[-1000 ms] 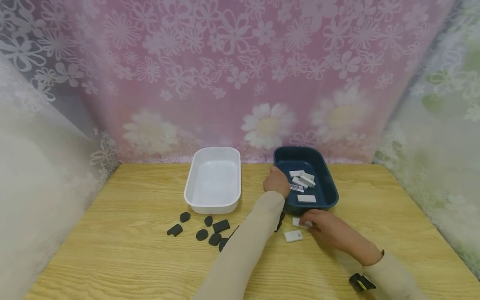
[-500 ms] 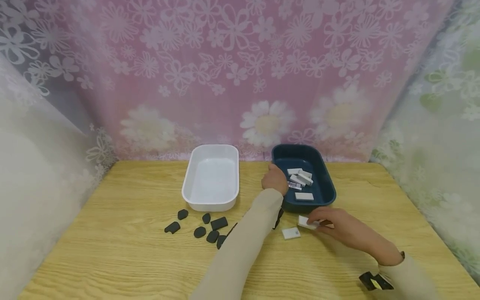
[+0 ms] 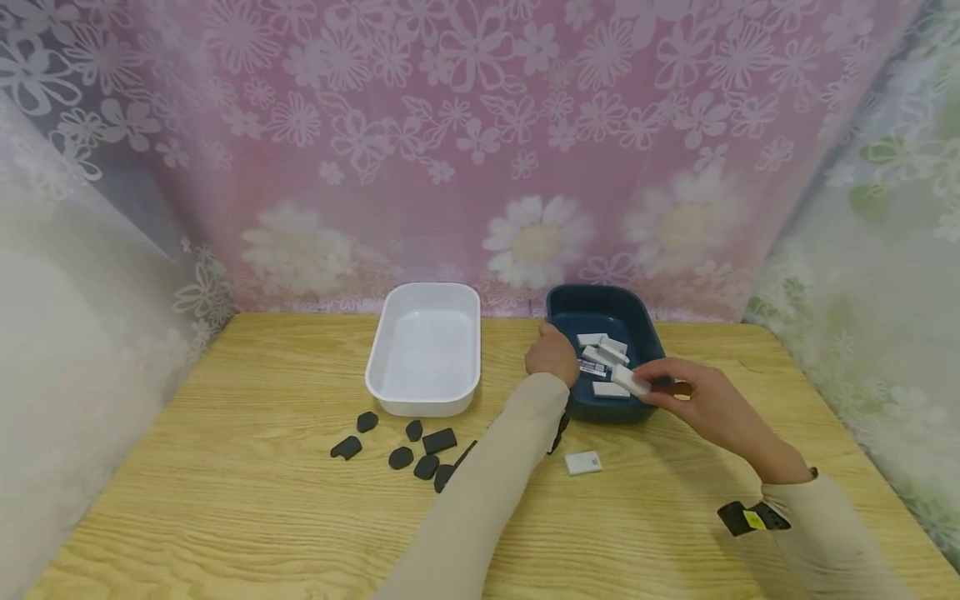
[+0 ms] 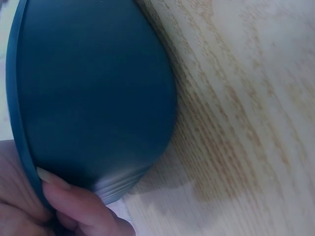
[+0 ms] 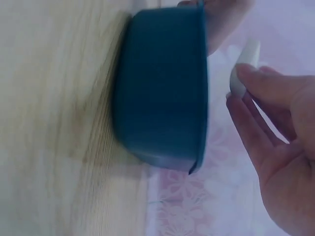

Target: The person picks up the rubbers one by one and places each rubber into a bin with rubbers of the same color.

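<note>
My left hand [image 3: 552, 357] grips the left rim of a dark blue tub [image 3: 651, 354]; in the left wrist view its fingers [image 4: 74, 199] curl over the rim. Between thumb and fingers, my right hand [image 3: 708, 400] pinches a small white rectangular block [image 3: 628, 381], held up over the tub's front right part. The right wrist view shows this white block [image 5: 245, 69] edge-on, above rim level. Inside the tub lie several similar white blocks [image 3: 611, 390], some stacked, one bearing a printed label. Another white block [image 3: 583, 463] lies on the table in front of the tub.
A white tub [image 3: 423, 408] with nothing in it stands left of the blue one. Several flat black pieces [image 3: 439, 441] lie on the wooden table [image 3: 247, 500] before it, some partly behind my left forearm [image 3: 487, 483]. A floral curtain [image 3: 420, 167] hangs behind.
My right hand has picked up a white block from the table in front of the blue tub and lifted it over the tub. The left hand stays on the rim.
</note>
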### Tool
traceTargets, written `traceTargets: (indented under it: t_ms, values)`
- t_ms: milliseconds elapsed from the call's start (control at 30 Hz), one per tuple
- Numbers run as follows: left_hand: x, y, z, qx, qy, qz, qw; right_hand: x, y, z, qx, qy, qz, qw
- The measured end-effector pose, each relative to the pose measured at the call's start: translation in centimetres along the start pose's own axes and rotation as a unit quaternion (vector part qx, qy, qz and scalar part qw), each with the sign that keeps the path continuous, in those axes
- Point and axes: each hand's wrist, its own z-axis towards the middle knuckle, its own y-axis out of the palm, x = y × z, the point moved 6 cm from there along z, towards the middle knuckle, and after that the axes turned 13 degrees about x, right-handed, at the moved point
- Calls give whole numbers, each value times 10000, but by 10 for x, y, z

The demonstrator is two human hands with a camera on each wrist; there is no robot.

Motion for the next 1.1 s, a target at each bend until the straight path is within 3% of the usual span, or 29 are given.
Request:
traceTargets:
  t_ms: [233,467,600,767,1100]
  values:
    - [2,1,-2,18,-63,8,10000,24,7,24,16,350,-464,9983]
    - [4,2,-1,11,-11,244,9997,43,31,43,-347,902,-447,9943]
    - [4,4,0,-78,-42,304,9995,48,46,47,-704,855,-489,9926]
    - [2,6,2,-64,-16,334,9994,49,58,51,-862,631,-473,9931]
    - [0,-4,-2,82,-45,336,9994,50,75,58,-1398,659,-711,9854]
